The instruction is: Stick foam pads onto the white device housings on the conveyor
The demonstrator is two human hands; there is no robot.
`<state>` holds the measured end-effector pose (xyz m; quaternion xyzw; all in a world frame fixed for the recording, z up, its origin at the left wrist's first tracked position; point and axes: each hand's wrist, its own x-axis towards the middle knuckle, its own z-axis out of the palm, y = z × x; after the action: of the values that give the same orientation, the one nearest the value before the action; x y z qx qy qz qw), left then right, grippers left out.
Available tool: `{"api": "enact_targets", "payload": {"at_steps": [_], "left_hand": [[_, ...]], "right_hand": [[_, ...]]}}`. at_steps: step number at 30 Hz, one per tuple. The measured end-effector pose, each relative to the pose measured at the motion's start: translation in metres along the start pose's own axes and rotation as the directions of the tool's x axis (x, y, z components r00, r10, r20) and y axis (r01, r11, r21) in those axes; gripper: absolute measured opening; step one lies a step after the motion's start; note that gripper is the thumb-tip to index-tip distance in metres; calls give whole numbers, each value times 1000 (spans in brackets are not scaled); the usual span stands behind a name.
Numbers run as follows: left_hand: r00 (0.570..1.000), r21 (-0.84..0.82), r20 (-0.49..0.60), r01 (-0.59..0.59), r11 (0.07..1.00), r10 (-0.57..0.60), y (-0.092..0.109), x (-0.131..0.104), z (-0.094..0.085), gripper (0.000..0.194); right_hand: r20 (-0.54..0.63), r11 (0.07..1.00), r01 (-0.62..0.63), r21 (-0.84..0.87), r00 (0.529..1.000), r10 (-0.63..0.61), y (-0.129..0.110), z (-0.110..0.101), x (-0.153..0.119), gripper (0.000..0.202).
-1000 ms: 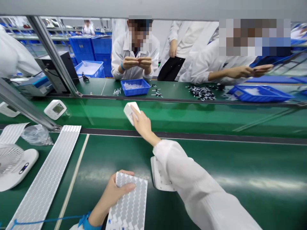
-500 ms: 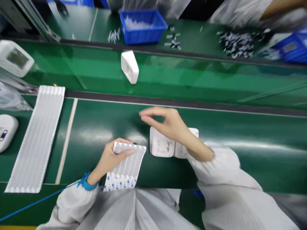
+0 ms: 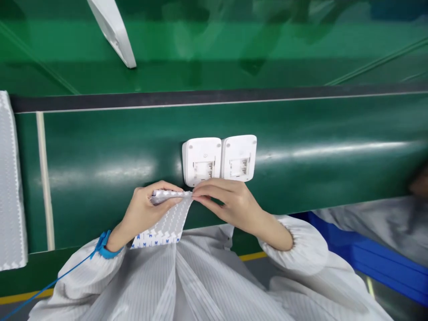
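A sheet of white adhesive pads [image 3: 172, 218] with blue print along its lower edge hangs at the front edge of the green bench, its top edge bent over. My left hand [image 3: 147, 205] pinches this sheet between thumb and fingers. At the sheet's upper right corner, my right hand [image 3: 230, 198] has thumb and fingertips pressed together; anything tiny between them is too small to make out. Just beyond my right hand, two white devices lie side by side, a left one [image 3: 200, 154] and a right one [image 3: 238, 149], each showing an open battery compartment.
Another long pad sheet [image 3: 11, 187] lies at the far left. A white device [image 3: 113, 31] stands on the green surface behind the dark rail [image 3: 214, 97]. A blue wrist strap cord [image 3: 63, 277] runs from my left wrist. A blue bin [image 3: 377, 258] and a person's sleeve are at lower right.
My right hand has come down from above the devices to the corner of the sheet. The sheet's top edge is now bent over. The view has tilted down, uncovering both devices.
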<state>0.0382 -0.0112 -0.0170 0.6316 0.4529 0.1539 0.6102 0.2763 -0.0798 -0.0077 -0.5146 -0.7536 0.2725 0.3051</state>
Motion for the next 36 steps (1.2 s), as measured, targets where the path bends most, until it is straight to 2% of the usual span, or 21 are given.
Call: {"api": "enact_targets", "payload": {"at_steps": [1, 3, 4, 6, 8, 14, 20, 22, 24, 26, 29, 31, 33, 36], "left_hand": [[1000, 18, 14, 27, 999, -27, -1, -1, 2, 13], [995, 43, 33, 91, 995, -92, -3, -2, 4, 15], [992, 51, 42, 120, 992, -122, -4, -2, 5, 15], [986, 62, 55, 155, 986, -159, -5, -1, 8, 15], [983, 69, 56, 172, 983, -176, -4, 0, 10, 16], [977, 83, 51, 201, 976, -205, -2, 1, 13, 18], [978, 82, 31, 204, 976, -207, -1, 3, 14, 19], [979, 64, 35, 197, 978, -199, -1, 4, 16, 19], [982, 52, 51, 181, 982, -184, -1, 5, 18, 18], [985, 49, 72, 155, 987, -158, -1, 7, 21, 17], [987, 64, 105, 117, 991, -123, 1, 10, 24, 16], [985, 81, 121, 111, 990, -121, 4, 12, 25, 16], [984, 95, 122, 116, 989, -127, 6, 13, 26, 16], [985, 104, 110, 119, 987, -131, 8, 15, 27, 17]], "right_hand": [[17, 1000, -1, -11, 1000, 1, 1, 0, -4, 12], [-31, 995, -99, 21, 995, 100, 3, 4, -9, 11], [-85, 981, -182, 60, 979, 187, 4, 6, -11, 9], [-183, 931, -331, 153, 917, 355, 5, 13, -13, 7], [-227, 902, -389, 189, 876, 425, 5, 21, -13, 7], [-293, 930, -354, 97, 883, 366, 0, 37, -10, 10], [-295, 956, -281, -88, 924, 244, 1, 36, -8, 10], [-345, 954, -282, -102, 910, 233, 3, 33, -9, 7], [-372, 955, -296, -26, 889, 266, 4, 28, -12, 6], [-290, 958, -271, 91, 913, 286, 5, 23, -16, 6], [-136, 971, -173, 167, 971, 197, 7, 16, -22, 9], [-133, 977, -149, 154, 976, 170, 9, 13, -25, 6], [-196, 957, -238, 167, 943, 269, 12, 9, -28, 5], [-307, 882, -413, 226, 829, 467, 15, 5, -32, 5]]}}
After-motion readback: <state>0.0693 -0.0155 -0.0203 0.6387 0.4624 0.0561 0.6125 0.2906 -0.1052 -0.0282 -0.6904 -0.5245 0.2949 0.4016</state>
